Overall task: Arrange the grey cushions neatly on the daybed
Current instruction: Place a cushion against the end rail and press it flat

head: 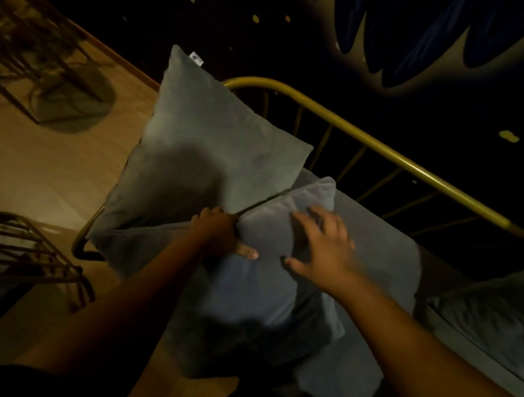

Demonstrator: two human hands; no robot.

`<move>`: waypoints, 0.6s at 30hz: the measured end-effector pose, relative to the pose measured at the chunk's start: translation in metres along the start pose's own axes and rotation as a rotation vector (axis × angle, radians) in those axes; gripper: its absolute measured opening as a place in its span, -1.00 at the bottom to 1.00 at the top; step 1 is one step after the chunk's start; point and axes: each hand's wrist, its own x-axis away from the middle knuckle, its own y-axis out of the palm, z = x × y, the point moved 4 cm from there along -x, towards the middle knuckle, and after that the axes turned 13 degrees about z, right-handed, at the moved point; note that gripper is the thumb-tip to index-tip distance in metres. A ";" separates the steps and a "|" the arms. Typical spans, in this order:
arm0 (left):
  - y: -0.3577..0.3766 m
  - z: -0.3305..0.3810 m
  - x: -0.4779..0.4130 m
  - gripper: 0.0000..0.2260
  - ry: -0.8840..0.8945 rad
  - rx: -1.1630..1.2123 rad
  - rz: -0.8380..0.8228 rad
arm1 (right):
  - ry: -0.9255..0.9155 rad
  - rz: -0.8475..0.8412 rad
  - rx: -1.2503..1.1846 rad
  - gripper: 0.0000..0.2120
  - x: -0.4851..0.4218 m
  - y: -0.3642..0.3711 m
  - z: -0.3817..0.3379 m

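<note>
Two grey cushions sit at the left end of the daybed (386,261). The back cushion (208,142) stands upright against the brass end rail, with a small white tag at its top corner. The front cushion (255,287) leans against it. My left hand (219,231) grips the front cushion's upper left edge, fingers tucked between the two cushions and thumb on its face. My right hand (320,239) lies spread on the front cushion's upper right face, blurred by motion. A third grey cushion (495,320) lies at the right edge of the view.
The daybed's brass rail (387,149) runs diagonally behind the cushions, against a dark painted wall. Wooden floor (40,164) lies to the left. A metal-framed piece of furniture (18,255) stands at the left edge, and another frame (30,35) stands at the top left.
</note>
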 end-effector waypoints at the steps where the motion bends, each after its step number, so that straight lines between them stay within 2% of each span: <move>1: 0.003 0.001 0.006 -0.15 0.016 -0.014 0.022 | -0.124 -0.028 0.112 -0.12 0.000 0.000 -0.007; 4: 0.014 0.019 0.025 -0.17 0.104 -0.018 0.004 | -0.276 -0.128 0.253 -0.03 -0.008 -0.005 -0.024; 8: 0.011 0.039 0.052 -0.23 0.172 -0.001 0.062 | -0.326 -0.419 0.453 0.08 -0.020 -0.014 -0.036; 12: 0.013 0.038 0.075 -0.28 0.186 -0.029 0.142 | -0.321 -0.533 0.419 -0.16 -0.010 -0.017 -0.050; 15: 0.013 0.036 0.097 -0.29 0.150 0.017 0.250 | -0.331 -0.429 0.380 -0.54 0.008 -0.017 -0.056; 18: 0.007 0.028 0.120 -0.15 0.133 0.145 0.429 | -0.337 -0.302 0.337 -0.64 0.027 -0.027 -0.054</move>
